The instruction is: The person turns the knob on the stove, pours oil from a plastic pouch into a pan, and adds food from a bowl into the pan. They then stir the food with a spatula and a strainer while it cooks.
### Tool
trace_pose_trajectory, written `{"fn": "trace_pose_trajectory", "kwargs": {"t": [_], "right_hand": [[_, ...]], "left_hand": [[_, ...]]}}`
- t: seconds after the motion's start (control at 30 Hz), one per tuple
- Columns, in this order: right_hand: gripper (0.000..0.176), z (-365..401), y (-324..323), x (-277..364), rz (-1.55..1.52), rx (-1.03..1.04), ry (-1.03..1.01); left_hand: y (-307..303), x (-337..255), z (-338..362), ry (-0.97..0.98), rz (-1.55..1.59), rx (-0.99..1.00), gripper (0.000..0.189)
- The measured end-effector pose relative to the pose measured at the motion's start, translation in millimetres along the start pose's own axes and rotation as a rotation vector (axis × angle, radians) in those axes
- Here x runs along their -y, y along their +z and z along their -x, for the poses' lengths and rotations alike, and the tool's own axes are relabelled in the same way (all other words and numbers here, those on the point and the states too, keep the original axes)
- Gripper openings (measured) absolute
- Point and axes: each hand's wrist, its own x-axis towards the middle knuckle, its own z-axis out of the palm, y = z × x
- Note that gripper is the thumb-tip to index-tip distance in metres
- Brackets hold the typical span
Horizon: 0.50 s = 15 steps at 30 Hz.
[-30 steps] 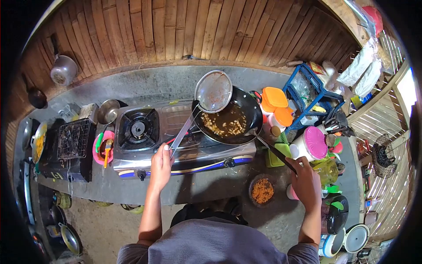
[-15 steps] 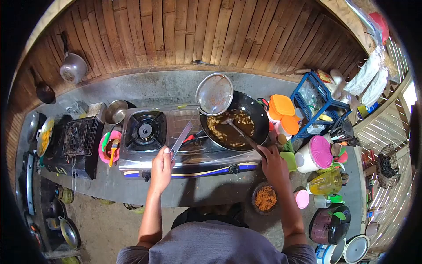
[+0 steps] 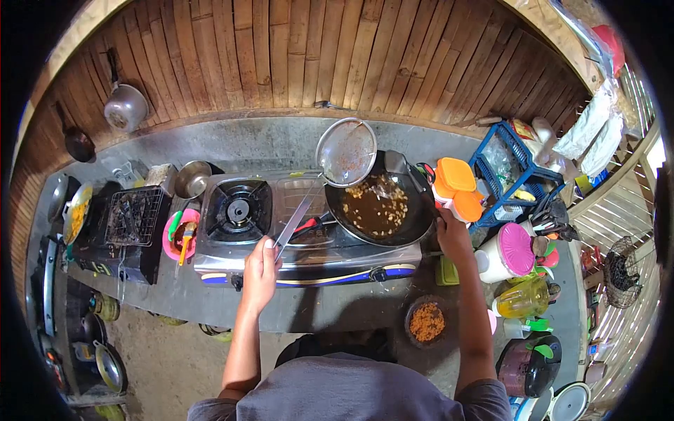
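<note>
My left hand (image 3: 260,272) is closed around the long flat metal handle of a round mesh strainer (image 3: 346,152). The strainer's bowl is tilted over the back left rim of a black wok (image 3: 417,223). In the wok, small pale pieces (image 3: 379,205) lie in brown oil. My right hand (image 3: 451,229) grips the dark handle of a spatula (image 3: 397,163), right of the wok. The spatula's blade is at the wok's back right rim, above the oil.
The wok sits on the right side of a two-burner gas stove (image 3: 309,263); a bare burner (image 3: 239,210) is at left. Orange-lidded containers (image 3: 455,174) and a blue rack (image 3: 516,175) stand right. A stone mortar (image 3: 425,321) holds orange crumbs. A pink bowl (image 3: 170,238) stands left.
My right hand has moved right and slightly up, lifting the spatula's blade out of the oil to the wok's back rim. My left hand still holds the strainer in nearly the same place.
</note>
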Motion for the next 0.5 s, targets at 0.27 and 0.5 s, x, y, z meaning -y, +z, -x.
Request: {"fn": "trace_pose_trajectory", "kwargs": {"t": [0.27,0.5], "right_hand": [[0.025,-11,-25,-16,-0.077,0.072,0.079],[0.027,-23,-21,-12,0.009,0.341,0.121]], "left_hand": [[-2,5,4,0.005,-0.011,0.030,0.033],[-3,1,8,-0.016,-0.008,0.044,0.033]]}}
